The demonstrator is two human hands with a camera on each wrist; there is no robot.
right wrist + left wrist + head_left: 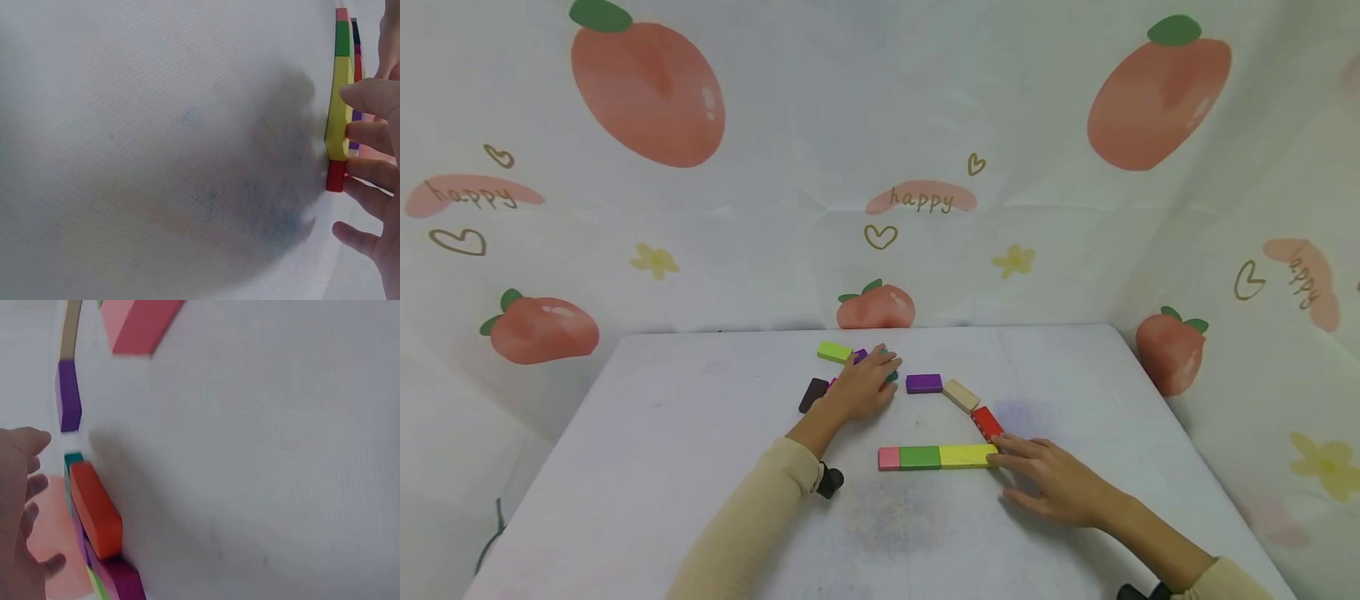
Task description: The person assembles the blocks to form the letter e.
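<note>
My left hand [861,385] hovers over a cluster of small blocks at the back of the table, its fingers spread and holding nothing. In the left wrist view, an orange-red block [99,512], a teal block [73,457] and a magenta block [123,579] lie close below it. My right hand [1056,479] has its fingers extended, the tips at the right end of a yellow block [967,456]. That block lies in a straight row with a green block [919,457] and a pink block [888,458]. A red block [987,423] slants away just behind the right fingertips.
Beyond the row, a beige block [961,395] and a purple block [924,383] continue a curved line from the red one. A lime block [835,351] and a dark block [813,395] lie around the left hand. A printed cloth [775,275] hangs behind the white table [700,467].
</note>
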